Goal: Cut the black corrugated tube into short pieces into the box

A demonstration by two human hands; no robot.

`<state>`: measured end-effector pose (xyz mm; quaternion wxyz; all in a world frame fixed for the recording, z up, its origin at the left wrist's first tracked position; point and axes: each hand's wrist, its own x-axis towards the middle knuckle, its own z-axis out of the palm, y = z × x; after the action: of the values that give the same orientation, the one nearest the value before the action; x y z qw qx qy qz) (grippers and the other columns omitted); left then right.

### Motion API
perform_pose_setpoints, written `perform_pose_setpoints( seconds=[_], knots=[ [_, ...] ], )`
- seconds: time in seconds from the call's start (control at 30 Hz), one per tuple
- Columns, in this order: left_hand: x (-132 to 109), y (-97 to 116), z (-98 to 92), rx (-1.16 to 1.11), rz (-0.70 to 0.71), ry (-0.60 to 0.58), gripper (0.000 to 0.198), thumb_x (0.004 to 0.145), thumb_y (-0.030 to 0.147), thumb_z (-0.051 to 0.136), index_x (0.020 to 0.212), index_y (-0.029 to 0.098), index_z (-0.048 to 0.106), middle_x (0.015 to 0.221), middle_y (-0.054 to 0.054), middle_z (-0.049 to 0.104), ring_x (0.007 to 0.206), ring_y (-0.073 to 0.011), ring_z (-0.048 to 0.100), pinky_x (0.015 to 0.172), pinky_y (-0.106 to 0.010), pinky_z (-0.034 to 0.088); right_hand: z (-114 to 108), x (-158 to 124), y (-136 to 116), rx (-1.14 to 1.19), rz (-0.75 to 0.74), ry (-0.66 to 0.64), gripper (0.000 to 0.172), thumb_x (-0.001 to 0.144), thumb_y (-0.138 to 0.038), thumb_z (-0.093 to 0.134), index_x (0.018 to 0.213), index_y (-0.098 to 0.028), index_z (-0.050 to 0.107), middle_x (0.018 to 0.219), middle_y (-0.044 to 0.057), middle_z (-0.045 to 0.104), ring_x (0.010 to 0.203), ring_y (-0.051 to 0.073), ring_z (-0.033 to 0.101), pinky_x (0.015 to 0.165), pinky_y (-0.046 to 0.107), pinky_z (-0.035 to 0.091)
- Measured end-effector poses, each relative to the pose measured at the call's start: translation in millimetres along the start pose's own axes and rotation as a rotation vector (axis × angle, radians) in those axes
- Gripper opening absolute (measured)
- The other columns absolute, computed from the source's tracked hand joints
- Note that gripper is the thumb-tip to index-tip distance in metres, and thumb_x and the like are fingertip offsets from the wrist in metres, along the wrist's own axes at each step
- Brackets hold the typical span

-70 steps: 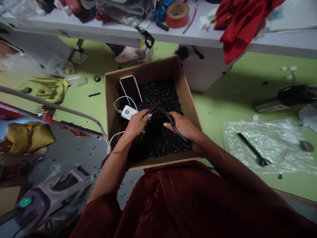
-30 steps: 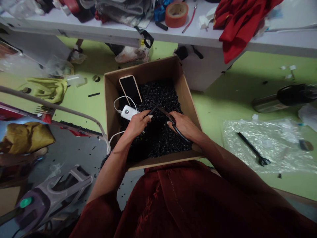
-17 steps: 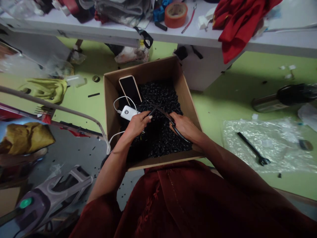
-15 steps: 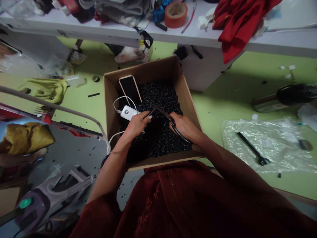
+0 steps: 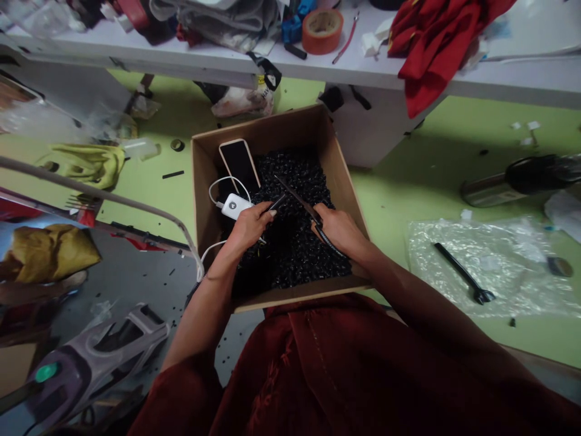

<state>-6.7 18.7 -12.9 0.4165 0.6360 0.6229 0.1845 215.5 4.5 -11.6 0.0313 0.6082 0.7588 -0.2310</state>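
Note:
My left hand point(image 5: 250, 227) is closed, pinching a thin black strip point(image 5: 278, 201) between thumb and fingers. Facing it, my right hand point(image 5: 339, 229) grips a pair of scissors point(image 5: 297, 197) by the black handles, its blades pointing up and left, close to the strip's end. Both hands are over a cardboard box point(image 5: 358, 212) that holds a heap of small black cut pieces point(image 5: 295, 166). A phone point(image 5: 240, 163) leans in the box's back left corner. Beside my left hand lies a white device point(image 5: 236, 206) with a white cable.
A shelf point(image 5: 363, 68) crosses the far side, bearing an orange tape roll point(image 5: 322, 30) and red cloth point(image 5: 426, 54). On the green table point(image 5: 394, 181) to the right are a steel flask point(image 5: 485, 189) and a plastic bag point(image 5: 422, 242) under a black tool point(image 5: 463, 271). A grey stool point(image 5: 122, 339) stands lower left.
The scissor blades have swung up, off the strip's end, and now stand apart from it. My left hand still holds the strip in nearly the same place.

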Motion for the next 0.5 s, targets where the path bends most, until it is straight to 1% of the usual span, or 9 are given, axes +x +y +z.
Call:
perform_pose_setpoints(
  seconds=[0.1,0.2,0.3,0.37,0.43,0.5],
  knots=[
    [-0.1,0.0,0.1,-0.013,-0.011,0.029,0.035,0.084,0.035,0.048,0.107,0.015,0.066,0.077,-0.002,0.064,0.065,-0.0132,0.053,0.062,-0.024,0.041,-1.4,-0.7,1.3,0.014,0.020,0.037,0.026,0.088,-0.032,0.043,0.108,-0.021,0.055,0.088,0.011,0.070,0.070,0.025,0.062,0.059,0.030,0.034],
    [-1.4,3.6,-1.5,0.018,-0.019,0.055,0.037,0.084,0.035,0.048,0.107,0.013,0.067,0.083,-0.004,0.067,0.073,-0.0154,0.056,0.068,-0.026,0.043,-0.7,-1.7,2.3,0.030,0.008,0.067,0.027,0.089,-0.034,0.039,0.107,-0.020,0.055,0.086,0.009,0.070,0.068,0.024,0.062,0.060,0.030,0.034],
    [-2.4,6.4,-3.4,0.046,-0.010,0.065,0.037,0.082,0.029,0.048,0.110,0.012,0.066,0.095,-0.007,0.068,0.086,-0.0185,0.059,0.079,-0.029,0.044,1.9,-2.5,1.4,0.051,-0.078,0.066,0.029,0.090,-0.035,0.037,0.108,-0.020,0.054,0.087,0.008,0.070,0.072,0.023,0.063,0.062,0.029,0.035],
    [-2.5,6.1,-3.9,0.042,-0.001,0.070,0.036,0.081,0.026,0.049,0.109,0.013,0.066,0.100,-0.007,0.068,0.091,-0.0196,0.059,0.083,-0.030,0.043,3.5,-3.5,-0.5,0.057,-0.158,0.034,0.029,0.090,-0.035,0.038,0.109,-0.020,0.054,0.088,0.008,0.070,0.074,0.022,0.063,0.063,0.028,0.035],
    [-2.4,4.2,-3.6,0.021,-0.013,0.065,0.034,0.080,0.026,0.050,0.108,0.014,0.066,0.094,-0.006,0.068,0.084,-0.0188,0.059,0.079,-0.030,0.044,4.3,-4.9,-2.9,0.039,-0.218,-0.021,0.029,0.090,-0.035,0.038,0.109,-0.020,0.054,0.088,0.008,0.070,0.073,0.021,0.063,0.062,0.028,0.035],
    [-1.9,1.7,-2.6,-0.013,-0.038,0.051,0.032,0.080,0.028,0.051,0.104,0.014,0.066,0.077,-0.003,0.064,0.070,-0.0164,0.057,0.069,-0.028,0.044,4.5,-6.3,-5.0,0.009,-0.253,-0.080,0.029,0.090,-0.035,0.039,0.108,-0.021,0.056,0.086,0.008,0.070,0.070,0.021,0.063,0.061,0.028,0.034]
  ],
)
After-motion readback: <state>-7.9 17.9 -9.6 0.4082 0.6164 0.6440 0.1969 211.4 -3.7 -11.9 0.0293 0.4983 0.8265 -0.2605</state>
